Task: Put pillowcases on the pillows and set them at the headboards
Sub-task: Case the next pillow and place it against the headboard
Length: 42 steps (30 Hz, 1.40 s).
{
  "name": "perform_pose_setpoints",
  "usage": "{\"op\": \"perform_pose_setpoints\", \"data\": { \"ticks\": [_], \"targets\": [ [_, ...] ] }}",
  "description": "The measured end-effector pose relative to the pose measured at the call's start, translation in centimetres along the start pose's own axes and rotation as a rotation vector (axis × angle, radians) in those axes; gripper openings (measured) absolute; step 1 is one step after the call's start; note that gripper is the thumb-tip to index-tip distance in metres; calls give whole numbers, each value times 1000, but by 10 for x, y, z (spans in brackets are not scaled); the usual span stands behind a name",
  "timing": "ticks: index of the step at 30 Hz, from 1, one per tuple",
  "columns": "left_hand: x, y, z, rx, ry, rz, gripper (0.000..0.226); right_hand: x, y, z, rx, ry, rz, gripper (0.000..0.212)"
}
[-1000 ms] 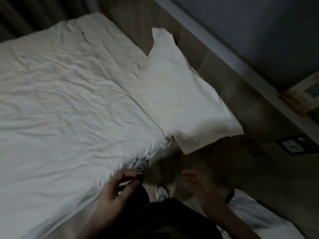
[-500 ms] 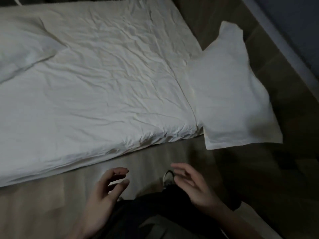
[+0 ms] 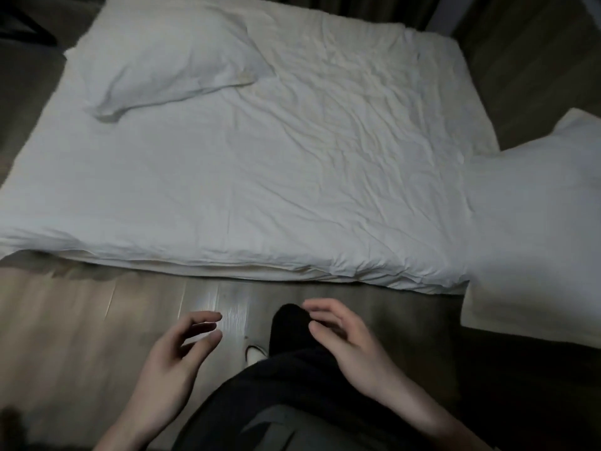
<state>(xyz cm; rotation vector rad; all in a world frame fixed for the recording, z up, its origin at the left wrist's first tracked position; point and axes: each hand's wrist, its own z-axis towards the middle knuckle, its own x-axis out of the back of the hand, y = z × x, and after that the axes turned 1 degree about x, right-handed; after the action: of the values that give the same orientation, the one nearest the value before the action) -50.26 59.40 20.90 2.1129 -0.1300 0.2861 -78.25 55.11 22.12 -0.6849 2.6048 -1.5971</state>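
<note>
Standing at the bed, you hold your left hand and right hand low in the frame, both released, fingers loosely curled, grasping nothing. One pillow lies upper left on the bed; another pillow sits at the right edge.

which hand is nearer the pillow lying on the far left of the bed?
Left. The left hand hangs empty over the floor, below and slightly right of the pillow. The right hand is farther right, above the dark trouser leg.
</note>
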Motion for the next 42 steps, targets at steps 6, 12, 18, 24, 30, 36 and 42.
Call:
{"op": "perform_pose_setpoints", "data": {
  "ticks": [6,12,18,24,30,36,42],
  "targets": [
    [62,-12,35,-4,88,-67,21,-51,-40,55,-19,-32,-31,23],
    [139,-10,89,24,123,-61,18,-117,-86,133,-42,-99,-2,23],
    [236,11,147,25,166,-49,18,-184,-154,204,-35,-123,7,19],
    [321,17,198,-5,207,-94,15,-246,-200,267,-38,-141,-58,20],
    [408,7,235,-11,134,-88,41,-329,-228,299,-62,-60,-22,18],
    [523,-11,271,-64,-124,20,18,-452,-240,296,-134,166,64,19],
    [608,-21,299,-76,-316,213,17,-547,-264,261,-213,319,147,22]
  ]
}}
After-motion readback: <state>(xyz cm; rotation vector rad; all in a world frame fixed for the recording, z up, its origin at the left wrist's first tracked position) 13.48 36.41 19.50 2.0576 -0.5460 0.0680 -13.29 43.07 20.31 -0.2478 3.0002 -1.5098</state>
